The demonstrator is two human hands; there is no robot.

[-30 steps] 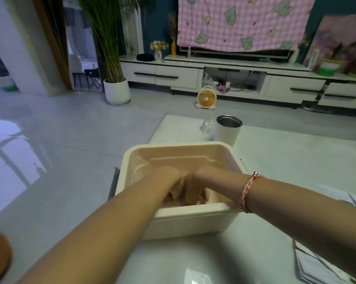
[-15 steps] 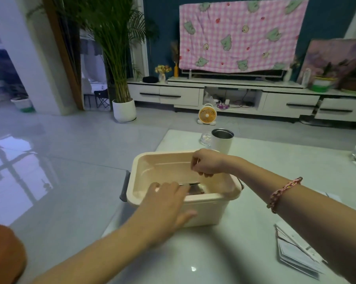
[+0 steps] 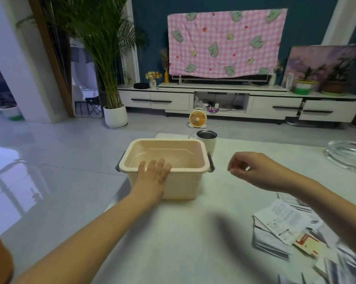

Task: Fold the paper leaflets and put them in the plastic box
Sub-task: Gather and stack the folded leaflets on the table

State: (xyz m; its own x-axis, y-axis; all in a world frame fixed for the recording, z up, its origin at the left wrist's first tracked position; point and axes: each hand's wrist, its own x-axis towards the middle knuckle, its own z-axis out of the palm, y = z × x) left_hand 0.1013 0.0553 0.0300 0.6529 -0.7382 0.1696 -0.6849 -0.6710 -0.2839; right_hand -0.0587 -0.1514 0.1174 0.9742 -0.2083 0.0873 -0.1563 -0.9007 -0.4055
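We see the left hand laid on the near rim of the peach plastic box, fingers straight and reaching over the edge. The right hand hangs above the bench to the right of the box and apart from it, fingers loosely curled. A loose pile of paper leaflets lies on the bench beneath the right forearm. A white cup stands behind the box's far right corner, and a glass dish sits at the bench's far right.
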